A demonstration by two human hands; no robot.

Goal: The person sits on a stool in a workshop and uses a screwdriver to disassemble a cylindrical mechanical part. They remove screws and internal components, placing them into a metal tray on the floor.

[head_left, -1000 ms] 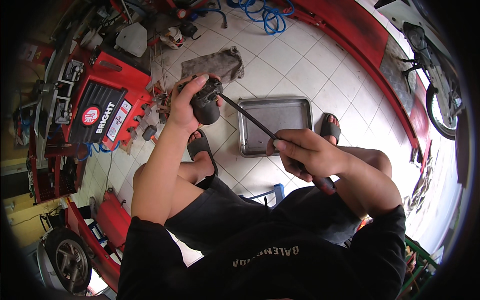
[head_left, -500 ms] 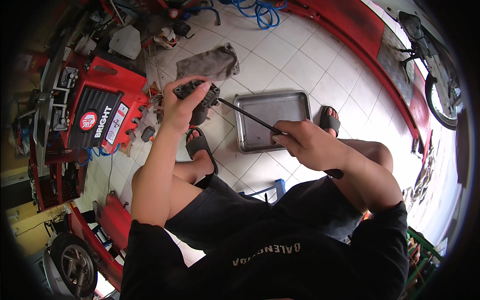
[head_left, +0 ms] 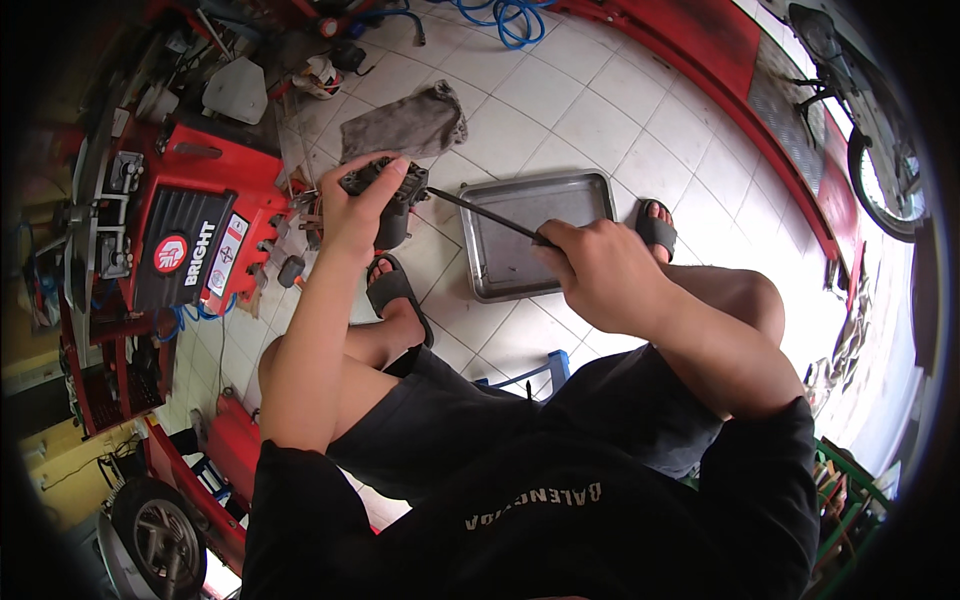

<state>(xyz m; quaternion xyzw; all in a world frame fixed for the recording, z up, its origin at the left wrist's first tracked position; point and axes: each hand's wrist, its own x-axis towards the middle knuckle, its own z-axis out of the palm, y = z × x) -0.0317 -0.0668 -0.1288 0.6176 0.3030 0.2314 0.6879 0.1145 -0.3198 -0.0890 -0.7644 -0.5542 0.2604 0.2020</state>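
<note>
My left hand (head_left: pixel 352 210) grips a dark, blocky mechanical part (head_left: pixel 393 222) with a rounded lower body, its thumb laid across the top. I cannot tell exactly what kind of part it is. My right hand (head_left: pixel 608 272) is wrapped round the near end of a long-shafted screwdriver (head_left: pixel 487 213), whose handle is hidden in the fist. The dark shaft slants up and left over a metal tray (head_left: pixel 478 285), and its tip meets or nearly meets the part's right side. The tray rests on the floor between my feet.
A crumpled grey cloth (head_left: pixel 405 122) lies on the tiles beyond the part. At the left stands a red machine (head_left: pixel 240 165) with a black panel. A blue hose (head_left: pixel 512 35) coils at the far side; a red platform (head_left: pixel 700 70) and a motorcycle wheel (head_left: pixel 885 190) are at the right.
The right hand has rotated, and the handle end that showed below it is now out of sight. The part and screwdriver tip sit slightly further left in view.
</note>
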